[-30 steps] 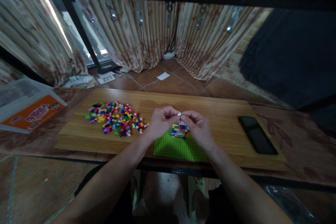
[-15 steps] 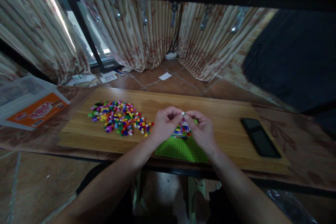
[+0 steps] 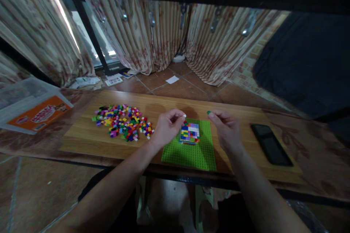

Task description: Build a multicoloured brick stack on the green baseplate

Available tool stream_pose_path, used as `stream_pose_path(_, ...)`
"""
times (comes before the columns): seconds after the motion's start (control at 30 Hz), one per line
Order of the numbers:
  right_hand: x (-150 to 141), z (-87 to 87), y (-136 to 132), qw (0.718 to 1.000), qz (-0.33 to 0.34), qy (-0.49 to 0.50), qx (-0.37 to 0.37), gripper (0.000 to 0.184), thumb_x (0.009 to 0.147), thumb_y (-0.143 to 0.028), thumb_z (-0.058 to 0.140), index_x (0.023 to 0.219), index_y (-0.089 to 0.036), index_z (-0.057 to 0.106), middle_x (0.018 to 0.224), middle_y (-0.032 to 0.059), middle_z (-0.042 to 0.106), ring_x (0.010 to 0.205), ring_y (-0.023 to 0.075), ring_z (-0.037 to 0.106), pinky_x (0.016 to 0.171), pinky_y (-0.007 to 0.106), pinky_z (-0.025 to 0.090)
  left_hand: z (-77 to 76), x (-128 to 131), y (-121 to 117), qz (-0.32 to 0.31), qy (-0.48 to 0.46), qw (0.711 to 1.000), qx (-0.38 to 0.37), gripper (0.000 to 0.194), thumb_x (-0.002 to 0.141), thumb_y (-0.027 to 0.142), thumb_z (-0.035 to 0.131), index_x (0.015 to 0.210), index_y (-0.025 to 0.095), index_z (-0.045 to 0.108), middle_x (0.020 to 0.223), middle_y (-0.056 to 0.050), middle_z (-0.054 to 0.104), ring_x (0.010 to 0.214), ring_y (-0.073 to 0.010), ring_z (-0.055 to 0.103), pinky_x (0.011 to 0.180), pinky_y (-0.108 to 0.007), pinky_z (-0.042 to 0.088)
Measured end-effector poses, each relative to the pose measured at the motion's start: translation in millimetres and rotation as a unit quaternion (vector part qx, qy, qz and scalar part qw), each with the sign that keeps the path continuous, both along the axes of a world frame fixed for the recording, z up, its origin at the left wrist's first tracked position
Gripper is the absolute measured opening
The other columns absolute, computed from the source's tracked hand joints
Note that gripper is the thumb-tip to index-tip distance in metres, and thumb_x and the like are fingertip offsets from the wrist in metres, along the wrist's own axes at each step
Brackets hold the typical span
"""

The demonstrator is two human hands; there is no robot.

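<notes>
My left hand [image 3: 168, 125] pinches a small white toy brick [image 3: 184, 115] between thumb and fingertips. To the right, my right hand [image 3: 227, 129] grips a green toy brick [image 3: 209, 112] at its fingertips. Between and below the hands lies a green studded baseplate [image 3: 201, 156]. On its upper part stands a blocky stack of multicoloured bricks [image 3: 189, 133], with blue, yellow, white and purple ones on top. Both held bricks are up off the stack. Left of my left hand, a loose pile of mixed bricks [image 3: 124, 123] spreads over the wooden board.
The wooden board [image 3: 235, 116] rests on a cloth-covered table. A black phone-like device [image 3: 271, 145] lies at its right. A clear plastic box [image 3: 35, 105] with an orange label stands at the far left. Striped curtains [image 3: 144, 36] hang behind, and papers [image 3: 87, 81] lie on the floor.
My hands were together above the stack, fingertips meeting at a small white piece. Now they are apart, the right one moved rightwards with a green brick showing, and the stack is uncovered.
</notes>
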State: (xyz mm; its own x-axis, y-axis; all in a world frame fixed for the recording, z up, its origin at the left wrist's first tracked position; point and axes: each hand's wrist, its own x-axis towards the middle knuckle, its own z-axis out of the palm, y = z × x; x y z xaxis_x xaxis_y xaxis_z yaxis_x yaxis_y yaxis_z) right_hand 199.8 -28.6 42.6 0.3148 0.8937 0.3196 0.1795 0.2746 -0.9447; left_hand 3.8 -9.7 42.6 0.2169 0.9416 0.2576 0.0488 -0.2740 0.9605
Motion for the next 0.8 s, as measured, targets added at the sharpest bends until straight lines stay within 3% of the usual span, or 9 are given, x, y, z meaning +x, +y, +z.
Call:
stream_pose_path(0.13,-2.9,-8.5,-3.9,0.993,0.049,-0.095,-0.048,0.012,0.075,-0.034,0.071,0.078,-0.023,0.074,0.078,0.0021,0.072,0.076,0.0181,0.064,0.076,0.035,0.048,-8.8,-4.2,11.7,0.024,0.003,0.999,-0.022,0.006,0.082,0.022,0.060,0.082,0.016,0.061,0.070,0.002,0.061,0.060,-0.0100,0.060,0.059,-0.022,0.048)
stream_pose_path(0.33,-13.9,-20.1,-3.7,0.979,0.091,-0.179,-0.030,0.011,0.080,-0.030,0.067,0.081,-0.023,0.075,0.083,0.0028,0.071,0.081,0.0186,0.064,0.077,0.034,0.048,-21.5,-3.2,15.6,0.050,0.041,0.998,-0.020,0.006,0.083,0.021,0.058,0.082,0.016,0.063,0.068,0.002,0.062,0.062,-0.0115,0.060,0.061,-0.024,0.049)
stream_pose_path(0.8,-20.6,-29.5,0.7,0.980,0.095,-0.173,-0.034,0.006,0.075,-0.029,0.072,0.076,-0.024,0.074,0.082,0.0020,0.067,0.080,0.0184,0.062,0.079,0.034,0.047,-31.0,1.7,17.8,0.043,0.107,0.993,-0.007,0.008,0.084,0.018,0.056,0.081,0.016,0.063,0.074,-0.001,0.066,0.069,-0.0132,0.061,0.066,-0.026,0.051)
